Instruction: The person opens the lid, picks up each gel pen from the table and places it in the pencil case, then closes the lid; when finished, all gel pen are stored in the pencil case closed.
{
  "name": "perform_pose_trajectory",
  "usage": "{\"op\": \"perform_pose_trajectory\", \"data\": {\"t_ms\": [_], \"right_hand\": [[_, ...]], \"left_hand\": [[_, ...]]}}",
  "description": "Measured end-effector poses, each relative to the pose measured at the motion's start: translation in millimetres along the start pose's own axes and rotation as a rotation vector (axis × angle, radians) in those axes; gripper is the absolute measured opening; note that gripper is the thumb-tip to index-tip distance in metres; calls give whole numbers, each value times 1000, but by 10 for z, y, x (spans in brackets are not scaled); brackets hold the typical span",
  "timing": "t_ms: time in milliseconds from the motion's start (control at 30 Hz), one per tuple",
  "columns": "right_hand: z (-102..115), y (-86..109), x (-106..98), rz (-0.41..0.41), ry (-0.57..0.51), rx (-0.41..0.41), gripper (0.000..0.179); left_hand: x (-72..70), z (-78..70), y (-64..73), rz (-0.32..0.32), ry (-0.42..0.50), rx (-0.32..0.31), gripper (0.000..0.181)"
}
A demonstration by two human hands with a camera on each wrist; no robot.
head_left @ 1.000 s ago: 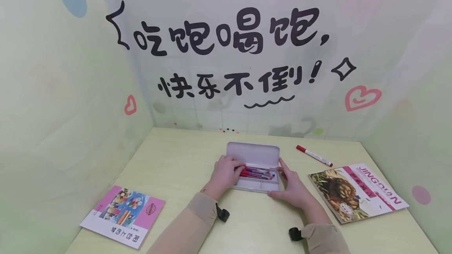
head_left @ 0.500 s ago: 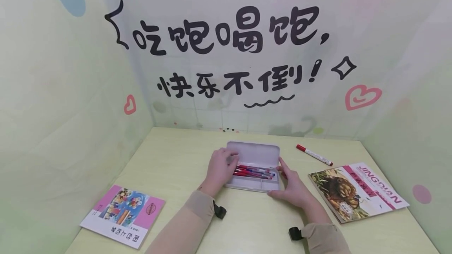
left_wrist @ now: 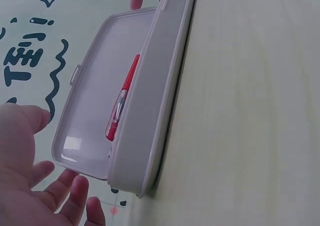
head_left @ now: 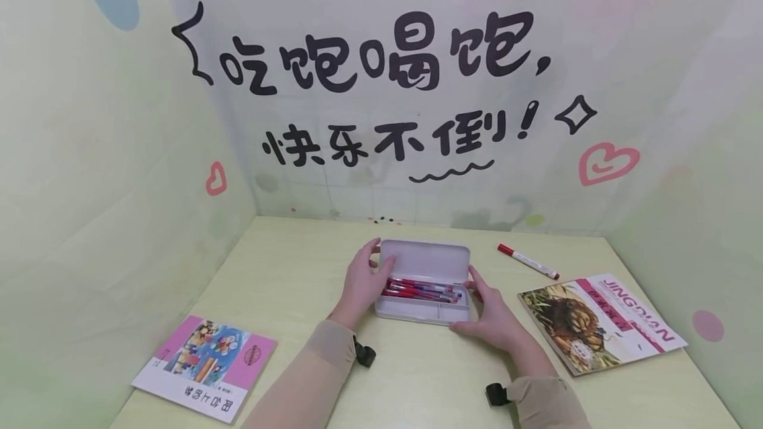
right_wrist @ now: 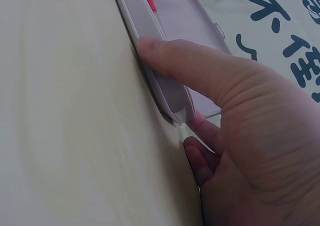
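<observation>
A pale lilac pencil case (head_left: 405,310) lies on the table with its lid (head_left: 425,261) raised at the back. Several red and blue pens (head_left: 420,290) lie together in its rear compartment; the front compartments show bare floor. My left hand (head_left: 359,283) is at the case's left end, thumb and fingers spread around the lid's edge. In the left wrist view its fingertips (left_wrist: 70,178) sit right at the lid's corner, with the thumb apart. My right hand (head_left: 499,318) grips the case's right end, its thumb (right_wrist: 170,56) on the front wall and fingers around the end.
A red-capped marker (head_left: 528,261) lies behind and right of the case. A book with a lion cover (head_left: 602,324) is at the right, and a pink-and-white book (head_left: 205,366) at the front left. A printed cloth wall (head_left: 334,194) encloses the table (head_left: 310,257).
My left hand has drawn back from the pens, moving left and up to the lid's left edge, its fingers spreading. The right hand stays on the pencil case.
</observation>
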State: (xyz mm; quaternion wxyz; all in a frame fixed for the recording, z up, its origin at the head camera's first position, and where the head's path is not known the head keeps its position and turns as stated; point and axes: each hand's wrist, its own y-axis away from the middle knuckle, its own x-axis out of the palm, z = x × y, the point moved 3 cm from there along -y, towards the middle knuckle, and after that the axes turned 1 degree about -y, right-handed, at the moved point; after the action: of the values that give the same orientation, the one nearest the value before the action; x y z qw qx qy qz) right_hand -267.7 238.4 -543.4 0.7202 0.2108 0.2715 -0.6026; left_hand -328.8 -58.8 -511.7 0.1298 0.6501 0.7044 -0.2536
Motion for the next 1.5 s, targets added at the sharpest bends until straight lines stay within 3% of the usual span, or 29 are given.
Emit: {"op": "perform_pose_trajectory", "data": {"t_ms": [133,367,533,700,833,1000,1300,1500], "right_hand": [[17,-5,-5,-2,-9,-4,141],[12,-12,-3,-4,-25,5,143],[-1,-4,-2,-6,-18,10,143],[-14,-2,2,-9,-14,-3,141],[-15,1,3,-9,-5,-22,140],[0,18,-21,-6,4,-42,136],[9,17,-81,-41,-58,-72,63],[12,16,-74,-4,-77,8,68]], "left_hand": [[-16,2,-2,14,25,0,67],[-47,25,-16,-21,116,4,53],[-72,27,-13,-32,126,13,36],[-141,21,10,3,118,-9,28],[-217,51,6,66,80,-2,28],[-297,116,-7,195,35,30,25],[-395,195,16,392,-56,78,26],[-397,223,43,476,-73,80,34]]}}
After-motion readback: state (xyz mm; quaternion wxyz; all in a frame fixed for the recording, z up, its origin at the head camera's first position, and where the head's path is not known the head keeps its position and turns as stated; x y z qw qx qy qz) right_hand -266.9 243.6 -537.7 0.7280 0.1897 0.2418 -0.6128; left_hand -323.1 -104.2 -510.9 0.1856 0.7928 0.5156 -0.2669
